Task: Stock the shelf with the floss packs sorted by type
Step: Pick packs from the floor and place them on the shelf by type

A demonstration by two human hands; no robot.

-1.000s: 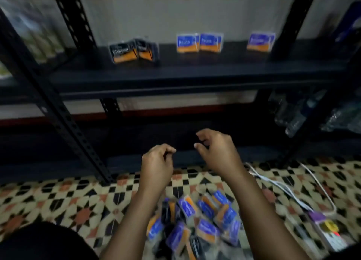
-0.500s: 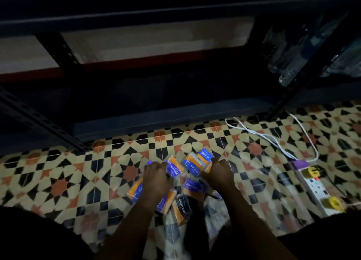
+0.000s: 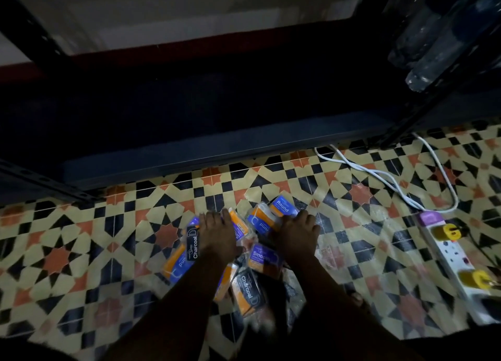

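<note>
Several floss packs lie in a loose pile on the patterned floor tiles. My left hand (image 3: pixel 216 234) lies on the left of the pile with its fingers curled down among the packs. A blue and orange pack (image 3: pixel 239 226) runs along its thumb side and a black Charcoal pack (image 3: pixel 192 243) along its outer side. Its fingertips are hidden. My right hand (image 3: pixel 296 232) curls its fingers over the near edge of a blue Round pack (image 3: pixel 282 209), next to another Round pack (image 3: pixel 259 223). Between my forearms lie a Smooth pack (image 3: pixel 264 257) and a second Charcoal pack (image 3: pixel 248 290).
The dark bottom shelf edge (image 3: pixel 222 154) of the metal rack runs across just beyond the pile. A white cable (image 3: pixel 379 176) and a power strip (image 3: pixel 452 252) with yellow plugs lie on the floor at the right. Clear plastic bottles (image 3: pixel 428 46) sit at the upper right.
My head has tilted down, so the upper shelf with its stocked packs has left the view. Both hands have dropped from mid-air onto the pile on the floor.
</note>
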